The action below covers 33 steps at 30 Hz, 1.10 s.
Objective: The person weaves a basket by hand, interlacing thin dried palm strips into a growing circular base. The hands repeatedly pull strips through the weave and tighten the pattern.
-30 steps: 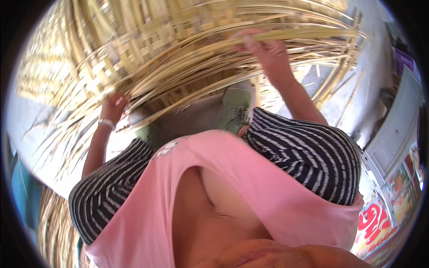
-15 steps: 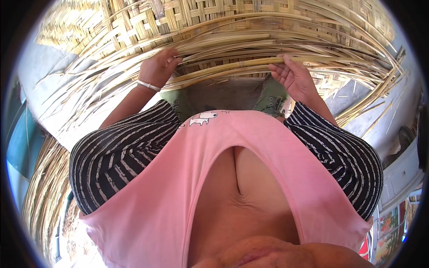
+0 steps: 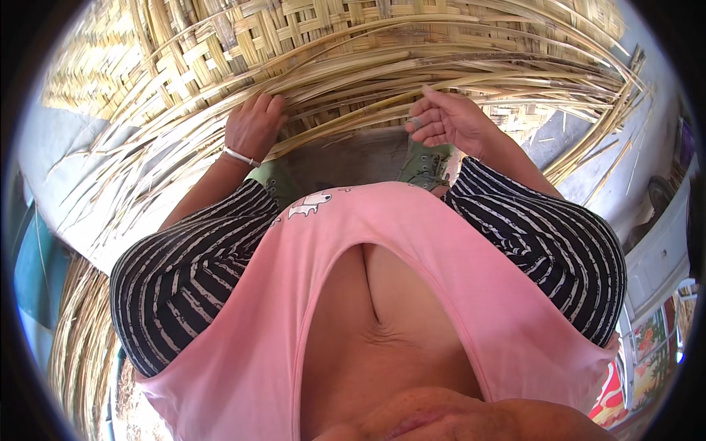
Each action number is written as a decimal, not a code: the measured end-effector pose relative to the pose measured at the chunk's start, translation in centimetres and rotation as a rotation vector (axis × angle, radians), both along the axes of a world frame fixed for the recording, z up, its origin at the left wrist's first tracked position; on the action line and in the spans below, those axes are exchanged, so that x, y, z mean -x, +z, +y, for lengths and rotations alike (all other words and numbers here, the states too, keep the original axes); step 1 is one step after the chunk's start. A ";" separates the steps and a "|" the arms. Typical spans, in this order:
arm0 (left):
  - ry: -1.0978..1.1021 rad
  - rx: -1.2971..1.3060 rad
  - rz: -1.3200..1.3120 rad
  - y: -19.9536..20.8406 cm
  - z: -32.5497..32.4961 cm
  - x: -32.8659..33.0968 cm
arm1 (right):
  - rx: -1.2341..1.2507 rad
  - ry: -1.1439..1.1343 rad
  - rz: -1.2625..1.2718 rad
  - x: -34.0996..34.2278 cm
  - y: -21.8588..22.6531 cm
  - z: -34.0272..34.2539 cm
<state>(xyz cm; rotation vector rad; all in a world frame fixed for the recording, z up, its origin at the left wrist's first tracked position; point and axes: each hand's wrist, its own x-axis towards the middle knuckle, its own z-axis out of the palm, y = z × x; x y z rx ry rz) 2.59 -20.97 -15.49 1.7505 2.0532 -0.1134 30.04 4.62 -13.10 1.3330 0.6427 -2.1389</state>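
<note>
A mat [image 3: 323,33] woven from flat, straw-coloured reed strips spreads across the far side. Its loose, unwoven strips [image 3: 368,77] run left to right along the near edge, bending and overlapping. My left hand [image 3: 252,128], with a white bracelet on the wrist, lies on these strips at the left. Its fingers are curled down around some of them, and the fingertips are partly hidden. At the right, my right hand [image 3: 450,126] hovers close to the near strips, palm turned inward. The thumb stands apart from the loosely bent fingers, and nothing shows between them.
My green lace-up shoes [image 3: 426,165] rest below the strips, either side of a dark patch of floor [image 3: 334,162]. A bundle of long reeds [image 3: 81,316] lies at the lower left near a blue object [image 3: 37,257]. Pale furniture [image 3: 654,264] stands at the right.
My left hand has turned over, back upward, with its fingers down on the strips. My right hand has come off the strip it was touching and moved left. The view has shifted slightly.
</note>
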 end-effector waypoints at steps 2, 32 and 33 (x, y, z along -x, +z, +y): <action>0.010 -0.035 -0.002 -0.2 0.4 -0.3 | 0.017 -0.072 0.083 -0.1 -0.1 0.1; 0.440 -0.060 -0.395 6.6 1.7 4.3 | -0.015 -0.640 0.562 0.7 -3.2 6.6; 0.383 -0.102 -0.314 7.9 1.8 4.4 | -0.021 -0.658 0.571 0.0 -3.5 7.7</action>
